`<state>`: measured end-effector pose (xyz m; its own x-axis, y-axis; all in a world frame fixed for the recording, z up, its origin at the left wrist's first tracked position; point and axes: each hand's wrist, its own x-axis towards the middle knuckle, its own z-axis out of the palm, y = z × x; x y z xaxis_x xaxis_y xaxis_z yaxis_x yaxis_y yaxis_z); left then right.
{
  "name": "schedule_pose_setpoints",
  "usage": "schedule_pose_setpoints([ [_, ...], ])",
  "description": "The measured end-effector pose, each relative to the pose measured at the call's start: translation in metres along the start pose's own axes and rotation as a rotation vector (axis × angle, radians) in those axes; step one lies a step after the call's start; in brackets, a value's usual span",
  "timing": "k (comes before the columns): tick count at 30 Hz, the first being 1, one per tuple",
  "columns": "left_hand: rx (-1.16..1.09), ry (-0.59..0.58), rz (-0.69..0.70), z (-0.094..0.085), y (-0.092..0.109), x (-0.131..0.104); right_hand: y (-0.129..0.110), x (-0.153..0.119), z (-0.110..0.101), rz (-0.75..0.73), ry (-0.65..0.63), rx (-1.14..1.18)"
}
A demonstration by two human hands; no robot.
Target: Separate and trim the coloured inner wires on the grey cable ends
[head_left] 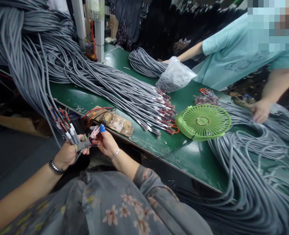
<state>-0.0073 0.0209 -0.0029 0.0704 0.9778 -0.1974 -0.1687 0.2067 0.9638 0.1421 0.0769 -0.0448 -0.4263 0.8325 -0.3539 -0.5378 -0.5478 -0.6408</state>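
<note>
My left hand [69,151] is closed around several grey cables [73,135], whose stripped ends show thin coloured wires. One cable end [82,146] points right, toward my other hand. My right hand [107,142], with a blue covering on a fingertip, pinches a small pink tool [95,131] that looks like a wire stripper, close to those thin wires. The exact contact between tool and wires is too small to make out. More coloured wire ends [61,119] hang from the bundle just above my left hand.
A long heap of grey cables [105,81] covers the green table [193,160]. Near its edge lies a taped cardboard piece [116,120]. A green fan [203,121] stands among cables. Across the table a person in a light blue shirt [232,62] handles cables beside a plastic bag [176,75].
</note>
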Motion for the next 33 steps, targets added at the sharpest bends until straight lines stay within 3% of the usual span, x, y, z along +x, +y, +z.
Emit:
schedule_pose_setpoints([
  [6,0.045,0.061,0.108,0.001,-0.003,-0.015,-0.007,-0.006,-0.002,0.106,-0.066,-0.006],
  [15,0.078,0.22,0.159,0.011,-0.004,-0.023,0.001,-0.01,-0.006,-0.073,-0.044,-0.118],
  [22,0.039,0.259,0.134,0.015,-0.001,-0.015,-0.001,-0.008,-0.008,-0.057,-0.054,-0.111],
  [28,0.053,0.203,0.132,0.012,-0.002,-0.013,-0.005,-0.003,-0.002,0.05,-0.039,-0.054],
  [33,0.055,0.2,0.116,0.011,-0.007,-0.009,-0.006,-0.004,0.006,0.002,0.012,-0.007],
])
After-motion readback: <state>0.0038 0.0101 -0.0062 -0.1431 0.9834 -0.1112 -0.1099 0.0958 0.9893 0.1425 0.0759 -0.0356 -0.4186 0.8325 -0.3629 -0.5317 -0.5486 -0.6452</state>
